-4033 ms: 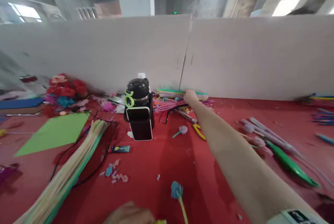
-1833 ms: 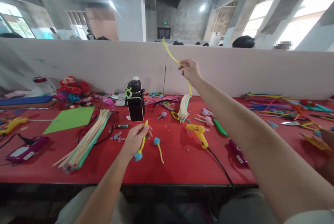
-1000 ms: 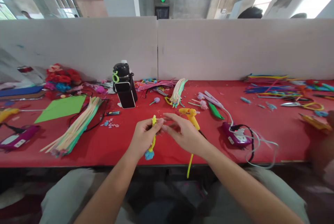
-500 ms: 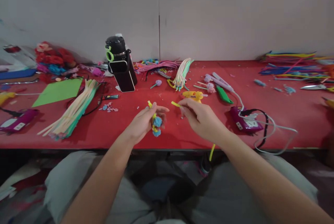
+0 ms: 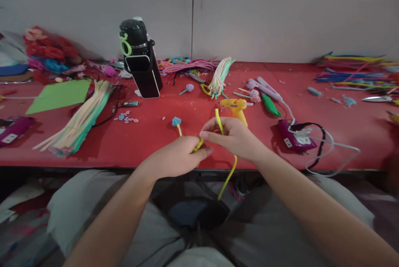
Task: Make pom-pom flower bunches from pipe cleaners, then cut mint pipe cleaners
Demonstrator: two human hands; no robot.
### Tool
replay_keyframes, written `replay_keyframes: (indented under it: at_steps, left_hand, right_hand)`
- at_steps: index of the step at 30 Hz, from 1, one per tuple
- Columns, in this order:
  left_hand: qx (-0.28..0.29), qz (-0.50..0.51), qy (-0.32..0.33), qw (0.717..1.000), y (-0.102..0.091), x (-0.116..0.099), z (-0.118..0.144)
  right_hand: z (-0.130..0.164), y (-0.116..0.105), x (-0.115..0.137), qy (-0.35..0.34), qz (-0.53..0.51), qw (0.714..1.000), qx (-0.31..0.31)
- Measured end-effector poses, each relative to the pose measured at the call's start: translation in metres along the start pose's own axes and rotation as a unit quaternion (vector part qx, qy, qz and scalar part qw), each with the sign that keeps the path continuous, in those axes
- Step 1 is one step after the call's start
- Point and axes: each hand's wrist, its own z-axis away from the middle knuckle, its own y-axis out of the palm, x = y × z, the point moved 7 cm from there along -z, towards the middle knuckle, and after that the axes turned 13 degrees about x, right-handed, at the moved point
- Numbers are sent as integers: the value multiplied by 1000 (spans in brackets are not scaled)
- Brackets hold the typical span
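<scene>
Landmark: red table (image 5: 193, 109); all positions below are referenced to it.
Left hand (image 5: 174, 160): over the near edge of the red table, at centre. Fingers curled shut, thumb and forefinger pinched on a short yellow stem (image 5: 198, 144). Whether the blue tuft of that stem sits inside the palm cannot be determined.
Right hand (image 5: 234, 136): over the near edge of the red table, just right of the left hand, fingertips touching it. Fingers closed round a yellow pipe cleaner (image 5: 229, 173), thumb stretched toward the left hand.
Yellow pipe cleaner: upper end stands up above the right hand's fingers; lower end hangs below the near edge of the red table, over the person's lap. Its contact with the short yellow stem lies at the pinch point between both hands.
Blue tuft flower (image 5: 177, 122): lying on the red table, just behind the left hand, not touched.
Yellow glue gun (image 5: 234, 107): on the red table, directly behind the right hand.
Purple power strip (image 5: 294, 139): on the red table, right of the right hand, with white and black cables looped beside it.
Black bottle (image 5: 140, 61): upright at the back of the red table, left of centre, with a phone leaning against it.
Pale pipe cleaner bundle (image 5: 79, 119): lying on the left part of the red table, near its front.
Green sheet (image 5: 59, 94): flat on the far left of the red table.
</scene>
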Motion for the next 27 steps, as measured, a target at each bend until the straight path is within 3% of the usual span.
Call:
replay_keyframes:
  at_steps: [3,8,10,13,15,16,17,19,20,21,23,27]
  left_hand:
    - [-15,-108,-41,993,-4,-5,7]
    - [-70,-260,-90,959,-13,-3,8]
    - [-136,-294,-58,944,-21,-5,9]
    - [-300,-303,87,900,-34,-22,27]
    - [-383,-252,173,872,-39,-30,45]
    - [-382,-208,195,879,-39,-30,48]
    - [-350,-153,205,901,-37,-28,45]
    - [-210,-13,191,959,-24,-18,26]
    - [-153,71,178,969,-18,-12,16]
    - [-133,157,169,964,-15,-5,8]
    - [-199,304,187,913,-22,7,-1]
    - [-274,417,239,833,-33,20,-11]
  right_hand:
    - [0,2,1,4,19,1000,7]
    - [-1,8,-7,47,29,997,45]
    - [-2,8,-11,44,24,998,39]
    - [-6,4,-17,33,-51,998,-3]
    - [-8,-2,-22,24,-141,988,-57]
    - [-9,-5,-24,18,-187,978,-87]
    - [-9,-8,-24,9,-226,967,-115]
    - [-8,-13,-22,-9,-281,946,-160]
    - [-7,-14,-21,-18,-295,940,-174]
    - [-6,-14,-19,-25,-300,936,-182]
    - [-4,-11,-17,-32,-293,938,-184]
    - [-3,3,-21,-22,-233,959,-159]
